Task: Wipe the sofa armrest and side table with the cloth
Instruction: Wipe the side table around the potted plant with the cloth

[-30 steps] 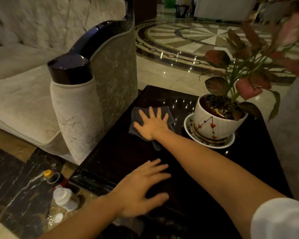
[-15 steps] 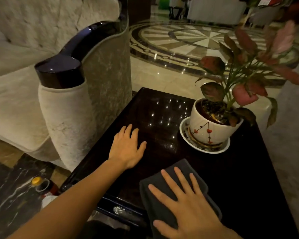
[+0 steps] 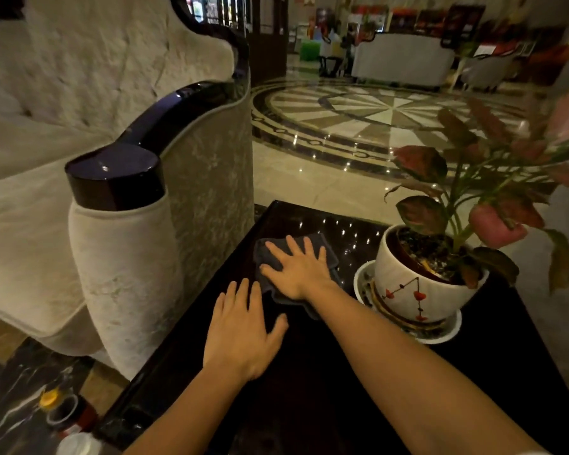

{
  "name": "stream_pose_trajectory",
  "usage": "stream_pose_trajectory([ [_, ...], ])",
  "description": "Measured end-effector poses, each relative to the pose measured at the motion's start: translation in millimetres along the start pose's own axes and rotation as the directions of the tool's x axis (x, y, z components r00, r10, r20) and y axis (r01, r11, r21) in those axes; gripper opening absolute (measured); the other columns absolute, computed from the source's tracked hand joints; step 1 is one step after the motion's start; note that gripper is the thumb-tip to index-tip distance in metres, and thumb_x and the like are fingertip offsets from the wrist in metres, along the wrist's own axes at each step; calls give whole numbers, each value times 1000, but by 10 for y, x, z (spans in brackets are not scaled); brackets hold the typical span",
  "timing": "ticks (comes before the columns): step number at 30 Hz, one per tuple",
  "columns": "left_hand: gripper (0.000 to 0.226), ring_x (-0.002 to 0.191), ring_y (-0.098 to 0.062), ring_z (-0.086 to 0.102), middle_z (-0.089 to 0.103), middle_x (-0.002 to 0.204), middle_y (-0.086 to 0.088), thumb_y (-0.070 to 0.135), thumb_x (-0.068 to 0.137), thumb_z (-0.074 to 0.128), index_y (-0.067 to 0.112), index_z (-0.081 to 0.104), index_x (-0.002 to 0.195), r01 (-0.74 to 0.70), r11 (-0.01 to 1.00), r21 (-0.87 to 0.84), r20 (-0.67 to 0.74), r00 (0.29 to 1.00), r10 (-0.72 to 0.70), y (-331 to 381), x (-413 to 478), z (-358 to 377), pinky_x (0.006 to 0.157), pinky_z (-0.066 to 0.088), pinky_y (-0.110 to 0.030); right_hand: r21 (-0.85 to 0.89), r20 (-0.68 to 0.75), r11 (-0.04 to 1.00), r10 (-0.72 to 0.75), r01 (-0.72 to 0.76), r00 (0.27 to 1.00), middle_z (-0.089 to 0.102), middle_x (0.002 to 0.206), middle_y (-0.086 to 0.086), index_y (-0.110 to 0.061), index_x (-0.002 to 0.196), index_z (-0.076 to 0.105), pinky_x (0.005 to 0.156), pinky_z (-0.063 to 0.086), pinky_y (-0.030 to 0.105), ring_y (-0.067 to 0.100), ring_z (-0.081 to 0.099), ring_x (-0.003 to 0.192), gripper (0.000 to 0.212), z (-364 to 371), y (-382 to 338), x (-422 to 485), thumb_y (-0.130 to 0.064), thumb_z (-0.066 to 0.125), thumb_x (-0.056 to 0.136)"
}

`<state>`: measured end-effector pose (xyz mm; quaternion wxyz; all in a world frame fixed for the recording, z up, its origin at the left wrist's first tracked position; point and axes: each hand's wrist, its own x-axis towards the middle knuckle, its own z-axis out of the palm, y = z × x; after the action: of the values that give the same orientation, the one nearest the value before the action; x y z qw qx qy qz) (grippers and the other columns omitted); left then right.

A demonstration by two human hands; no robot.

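A dark grey cloth [image 3: 264,254] lies flat on the dark glossy side table [image 3: 309,382], toward its far left part. My right hand [image 3: 298,267] presses on the cloth with fingers spread. My left hand [image 3: 240,333] rests flat on the bare tabletop just in front of the cloth, fingers apart, holding nothing. The sofa armrest [image 3: 119,172], dark polished wood over pale fabric, stands left of the table.
A white pot with a red-leaved plant [image 3: 421,287] sits on a saucer [image 3: 440,336] at the table's right, close to my right forearm. Bottles [image 3: 63,418] stand on the marble floor at lower left. The pale sofa seat [image 3: 23,205] lies further left.
My right hand has pushed the cloth from the near edge of the table to the far left part. My left hand slid slightly nearer, staying flat on the table.
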<state>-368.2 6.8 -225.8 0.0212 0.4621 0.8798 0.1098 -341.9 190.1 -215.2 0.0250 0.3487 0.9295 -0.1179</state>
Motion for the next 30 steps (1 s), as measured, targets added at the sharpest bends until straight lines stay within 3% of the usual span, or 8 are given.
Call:
stream_pose_trajectory([
  [7,104,150,-29,-19,-11,165,-7,86,73,0,23,-6,156,11,998,58,65,998,-14,-30,69,78,122,-6,-50,73,-24,849,526,-523,850,-7,167,17,-36,159,5,111,-7,77,52,-14,148,84,-201,155,668,-79,21,89],
  [11,108,148,-30,-22,-16,164,-9,90,68,-7,25,-11,154,3,997,80,74,997,-9,-17,107,95,120,-9,-51,-2,16,1000,18,-18,1000,-5,169,1,-52,154,9,114,-10,69,41,-12,152,86,-66,-150,906,-91,17,78],
  [15,107,149,-30,-22,-16,164,-8,90,68,-9,26,-12,154,-6,996,94,75,997,-1,-18,98,96,120,-9,-51,-60,51,943,-325,327,944,11,168,-12,-61,146,23,119,-3,59,30,0,154,71,-99,30,970,-88,20,81],
  [18,107,149,-30,-19,-13,165,-9,90,69,-8,26,-10,155,3,997,83,57,998,-7,-18,107,90,121,-8,-51,-35,-138,989,134,-140,981,12,168,2,-47,154,22,116,0,65,42,2,152,72,-197,488,1074,-77,21,88],
  [20,108,149,-30,-18,-12,165,-9,90,69,-6,25,-9,155,2,997,77,64,998,-7,-10,94,86,120,-9,-51,92,-116,810,587,-580,801,1,167,18,-35,159,14,110,-7,77,55,-9,148,80,-262,543,1094,-75,21,90],
  [22,108,149,-30,-19,-12,165,-9,90,69,-5,25,-8,155,4,998,68,72,997,-9,-7,102,77,120,-9,-51,99,-63,729,684,-678,727,-6,165,26,-33,160,8,103,-10,83,63,-13,143,84,-237,316,1143,-76,21,88],
  [27,109,149,-30,-20,-13,165,-9,91,68,-8,25,-9,155,4,998,67,67,998,-9,-24,85,103,121,-8,-51,-28,-18,997,-73,73,997,3,169,-3,-57,151,18,113,-10,68,42,-8,152,73,-47,15,1124,-84,18,83],
  [30,108,149,-30,-19,-13,164,-9,90,69,-8,25,-9,155,2,998,66,60,998,-6,-33,81,105,121,-8,-50,-39,-64,995,86,-89,994,7,169,-5,-55,152,17,113,-10,68,44,-3,152,73,-152,412,1114,-82,18,85],
])
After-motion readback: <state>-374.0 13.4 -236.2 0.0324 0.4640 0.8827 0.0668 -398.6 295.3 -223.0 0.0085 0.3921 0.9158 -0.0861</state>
